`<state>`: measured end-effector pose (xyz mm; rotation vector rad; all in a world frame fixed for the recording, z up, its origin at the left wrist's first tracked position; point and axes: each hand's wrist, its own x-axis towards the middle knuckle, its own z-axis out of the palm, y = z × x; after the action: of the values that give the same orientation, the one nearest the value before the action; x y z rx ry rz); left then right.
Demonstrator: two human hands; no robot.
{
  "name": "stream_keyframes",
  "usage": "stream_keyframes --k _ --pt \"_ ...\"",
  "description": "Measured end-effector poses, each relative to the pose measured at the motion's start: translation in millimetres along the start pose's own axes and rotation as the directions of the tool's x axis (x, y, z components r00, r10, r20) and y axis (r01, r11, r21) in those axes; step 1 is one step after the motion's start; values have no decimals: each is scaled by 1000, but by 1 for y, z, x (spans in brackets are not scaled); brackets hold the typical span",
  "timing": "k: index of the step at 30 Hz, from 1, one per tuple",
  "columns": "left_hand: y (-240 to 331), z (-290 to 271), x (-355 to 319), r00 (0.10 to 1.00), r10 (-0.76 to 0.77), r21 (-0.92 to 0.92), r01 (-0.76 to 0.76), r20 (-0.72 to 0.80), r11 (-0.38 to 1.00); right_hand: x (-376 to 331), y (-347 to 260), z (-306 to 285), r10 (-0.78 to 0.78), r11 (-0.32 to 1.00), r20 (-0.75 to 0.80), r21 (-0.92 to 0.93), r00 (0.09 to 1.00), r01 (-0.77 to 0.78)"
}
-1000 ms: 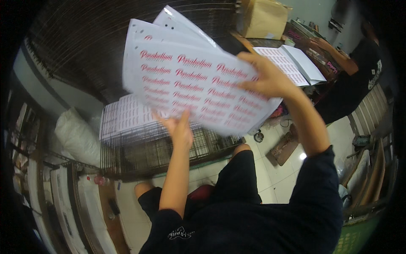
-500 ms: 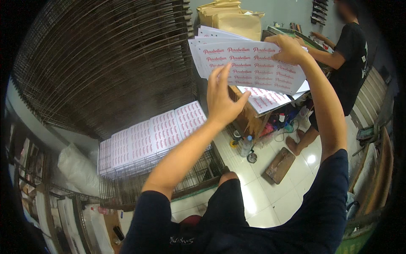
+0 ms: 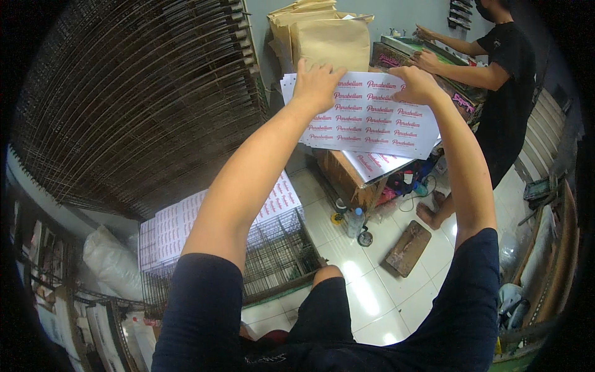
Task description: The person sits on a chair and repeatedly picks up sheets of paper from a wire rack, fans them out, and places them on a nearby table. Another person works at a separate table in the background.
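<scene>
A small stack of white sheets (image 3: 365,127), printed with rows of red script lettering, is held up in front of me. My left hand (image 3: 317,87) is closed on the stack's upper left edge, and my right hand (image 3: 418,85) grips its upper right corner. The thumbs and fingertips behind the paper are partly hidden. Sheet edges fan out slightly at the stack's left side. Just below it, more sheets with the same print (image 3: 375,162) lie on a worn wooden table (image 3: 344,170).
Printed sheets (image 3: 164,232) lie on a low wire drying rack (image 3: 279,251) at left, below raised wire racks (image 3: 136,93). Brown paper packets (image 3: 331,43) stand behind the table. A co-worker (image 3: 511,80) works at right. On the tiled floor are a bottle (image 3: 354,223) and a block (image 3: 408,248).
My left hand has moved up from in front of the sheets and closed on their upper left edge. The fanned stack is now more even and slightly lower. The co-worker's arms have shifted.
</scene>
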<state>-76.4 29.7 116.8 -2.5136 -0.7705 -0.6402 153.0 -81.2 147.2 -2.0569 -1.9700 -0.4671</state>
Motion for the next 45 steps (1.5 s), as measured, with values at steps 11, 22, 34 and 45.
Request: stream_keyframes --k 11,22,34,45 --pt "-2 47 -14 973 -33 -126 4 -227 992 -23 3 25 39 988 -90 -143 995 -52" --pt "10 51 -16 945 -65 -124 25 -322 992 -42 -1 37 -97 985 -280 -166 955 51" --pt "3 126 -62 692 -717 -955 262 87 137 -62 -3 48 -65 960 -439 -273 896 -64" --pt "30 134 -59 740 -654 -951 291 157 100 -103 14 141 715 203 -195 977 671 68"
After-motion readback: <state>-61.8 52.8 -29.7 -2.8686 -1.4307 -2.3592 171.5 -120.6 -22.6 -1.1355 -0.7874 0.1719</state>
